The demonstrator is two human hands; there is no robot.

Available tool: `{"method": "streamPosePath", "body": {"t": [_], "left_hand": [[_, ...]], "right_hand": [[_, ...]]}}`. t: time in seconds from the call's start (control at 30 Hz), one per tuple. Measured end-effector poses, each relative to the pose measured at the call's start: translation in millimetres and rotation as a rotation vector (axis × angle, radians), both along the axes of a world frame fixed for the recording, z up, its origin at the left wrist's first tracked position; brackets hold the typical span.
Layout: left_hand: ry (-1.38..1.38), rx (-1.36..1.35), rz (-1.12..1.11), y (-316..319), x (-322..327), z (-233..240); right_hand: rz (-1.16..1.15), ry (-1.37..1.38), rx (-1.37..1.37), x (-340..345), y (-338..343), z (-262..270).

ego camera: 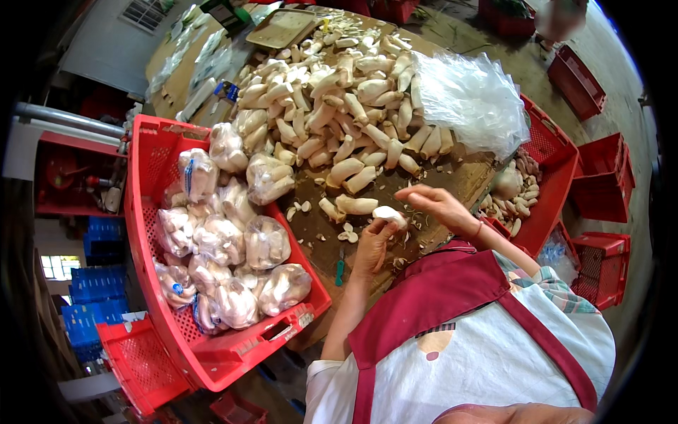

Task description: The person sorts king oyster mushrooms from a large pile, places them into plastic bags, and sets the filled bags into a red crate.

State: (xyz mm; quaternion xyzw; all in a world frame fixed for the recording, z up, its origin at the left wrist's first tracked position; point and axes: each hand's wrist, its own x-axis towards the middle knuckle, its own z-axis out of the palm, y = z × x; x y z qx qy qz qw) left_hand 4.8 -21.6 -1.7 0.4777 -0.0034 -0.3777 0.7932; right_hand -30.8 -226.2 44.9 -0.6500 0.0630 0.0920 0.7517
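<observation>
My left hand [375, 246] grips a pale king oyster mushroom [391, 214] above the tabletop. Just to its right hovers my right hand [437, 205], fingers stretched out, with nothing visible in it; its palm side is hidden. Two trimmed-looking mushrooms [357, 205] lie on the brown work table [318, 228] left of the held one. Small white slices [348, 233] and scraps are scattered near my left hand. A small knife with a teal handle [340, 272] rests left of my left wrist. Beyond my hands rises a large heap of king oyster mushrooms [333, 100].
A red crate [212, 365] at left holds several clear bags of mushrooms [218, 238]. Clear plastic bags [466, 100] are piled at the heap's right. Another red crate [556, 153] at right contains mushroom pieces [514, 204]. A tray [280, 27] sits at the far end.
</observation>
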Motion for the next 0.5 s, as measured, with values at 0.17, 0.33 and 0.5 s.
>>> {"method": "streamPosePath", "body": {"t": [0.17, 0.33, 0.5], "left_hand": [[0.128, -0.093, -0.004, -6.0, -5.1, -4.1], [0.027, 0.117, -0.065, 2.8, 4.3, -4.0], [-0.281, 0.521, 0.222, 35.0, 38.9, -19.5]], "right_hand": [[0.111, 0.206, 0.297, 7.6, 16.4, -23.0], [-0.082, 0.359, 0.611, 4.5, 8.8, -37.0], [-0.187, 0.380, 0.788, 2.2, -12.1, -31.1]]}}
